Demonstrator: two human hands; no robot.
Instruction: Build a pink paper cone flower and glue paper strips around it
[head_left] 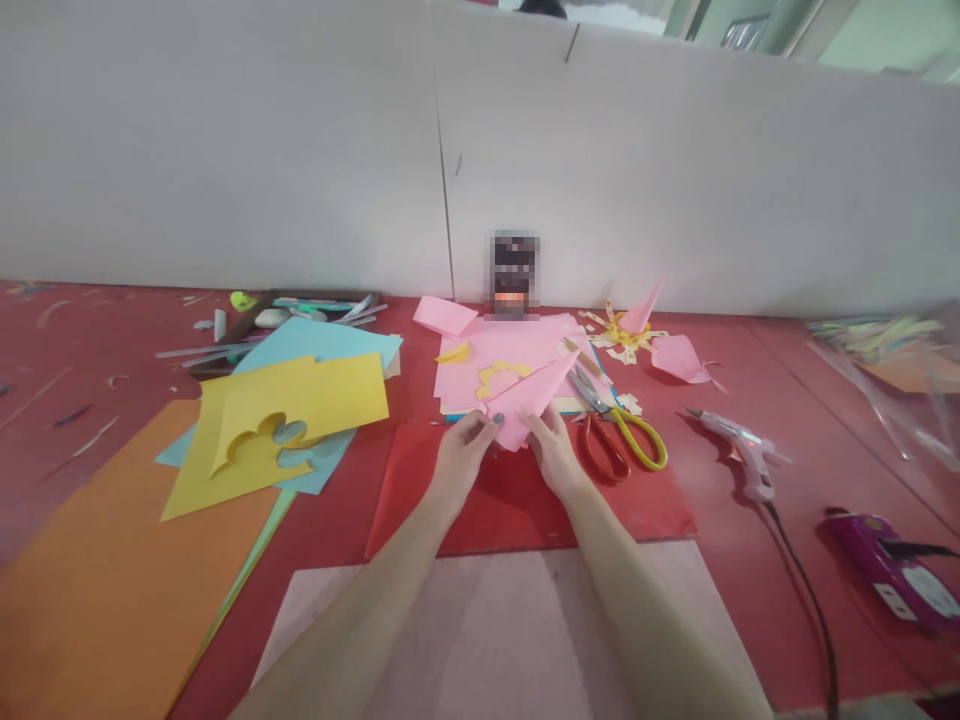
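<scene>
A folded piece of pink paper point(529, 402), pointed at its upper right, is held between both hands above a red folder point(435, 490). My left hand point(466, 448) pinches its lower left corner, while my right hand point(553, 446) grips its lower right edge. Just behind it, a yellow scalloped paper cutout point(496, 380) rests on pink sheets point(517, 335). To the right of my right hand lie scissors point(606, 405) with one red and one yellow handle loop. A small yellow paper scrap point(454, 353) sits on the pink sheets' left side.
Yellow sheets point(285, 400), blue paper point(322, 345) and orange paper point(127, 560) overlap at left. A glue gun point(739, 445) with its cord and a purple power strip point(892, 570) lie at right. Behind stand a pink paper cone point(643, 312), a pixelated upright object point(514, 275) and a white partition point(225, 150).
</scene>
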